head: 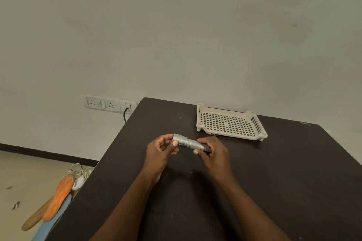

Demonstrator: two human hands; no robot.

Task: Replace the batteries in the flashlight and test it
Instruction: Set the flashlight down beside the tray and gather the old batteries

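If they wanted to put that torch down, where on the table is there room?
Bare dark table lies right of the right hand, and left of the left hand toward the edge. It is tighter behind the flashlight, where the white tray stands.

The flashlight (187,141) looks like silvery metal with a dull satin sheen, ribbed and knurled along its body; its end at four o'clock is darker and looks like black plastic or rubber. The table (274,182) has a dark brown, matt, smooth top with a few pale specks. At one o'clock from the flashlight, the tray (229,123) is cream plastic, smooth and slightly glossy, its floor pierced with a square grid. The wall (176,35) is matt painted plaster. The socket plate (101,102) at ten o'clock is glossy white plastic.
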